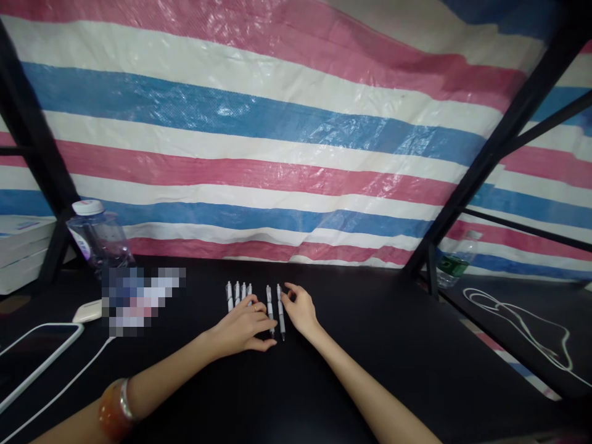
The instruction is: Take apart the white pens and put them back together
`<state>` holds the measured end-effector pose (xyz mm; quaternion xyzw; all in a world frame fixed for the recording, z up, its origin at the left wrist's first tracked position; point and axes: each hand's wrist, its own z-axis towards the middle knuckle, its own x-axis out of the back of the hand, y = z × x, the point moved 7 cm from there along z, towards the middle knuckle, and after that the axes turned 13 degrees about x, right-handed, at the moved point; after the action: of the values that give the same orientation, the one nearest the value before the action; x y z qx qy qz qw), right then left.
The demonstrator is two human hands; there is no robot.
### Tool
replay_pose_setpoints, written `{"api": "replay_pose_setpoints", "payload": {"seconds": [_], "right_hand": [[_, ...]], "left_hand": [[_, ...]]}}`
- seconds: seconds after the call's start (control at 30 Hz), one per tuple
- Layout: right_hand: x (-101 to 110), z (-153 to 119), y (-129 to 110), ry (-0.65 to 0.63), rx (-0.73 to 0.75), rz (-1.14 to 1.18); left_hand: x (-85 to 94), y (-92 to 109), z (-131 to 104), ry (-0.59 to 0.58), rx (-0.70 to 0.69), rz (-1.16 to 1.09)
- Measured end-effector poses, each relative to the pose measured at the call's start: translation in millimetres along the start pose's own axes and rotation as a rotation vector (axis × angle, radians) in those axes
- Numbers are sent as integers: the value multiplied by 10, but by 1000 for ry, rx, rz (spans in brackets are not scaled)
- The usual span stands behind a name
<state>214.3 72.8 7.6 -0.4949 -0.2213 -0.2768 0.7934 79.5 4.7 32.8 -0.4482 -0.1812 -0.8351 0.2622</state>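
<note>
Several slim white-and-grey click pens point(229, 296) lie side by side on the black tabletop point(370, 345), clips toward the far side. My left hand point(247, 327) is spread palm-down over their lower parts, hiding them. Its fingers reach right, across the lower part of a separate pen point(269, 302); I cannot tell whether they press on it. Just right of that lies one more pen point(281, 314), its dark tip toward me. Beside this pen's upper end is my right hand point(300, 308), thumb and forefinger apart and bent toward the barrel, not visibly gripping it.
On the left are a clear bottle point(104, 240), a white case point(87, 311), a white-edged tablet or phone point(41, 351), a cable and white boxes point(25, 253). Black frame posts and striped sheeting point(277, 142) enclose the back. A green-labelled bottle point(456, 262) and coiled cable point(518, 320) are right.
</note>
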Motion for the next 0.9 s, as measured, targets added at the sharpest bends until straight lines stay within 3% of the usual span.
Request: {"api": "replay_pose_setpoints", "payload": {"seconds": [0.1, 0.27, 0.47, 0.9], "right_hand": [[-28, -23, -15, -112, -85, -26], [-26, -45, -49, -165, -144, -53], [-46, -52, -58, -188, -129, -60], [-29, -47, -68, -184, -121, -74]], "left_hand": [[-25, 5, 3, -45, 3, 7], [-10, 9, 12, -108, 47, 8], [8, -50, 2, -149, 152, -5], [-10, -48, 20, -200, 151, -95]]}}
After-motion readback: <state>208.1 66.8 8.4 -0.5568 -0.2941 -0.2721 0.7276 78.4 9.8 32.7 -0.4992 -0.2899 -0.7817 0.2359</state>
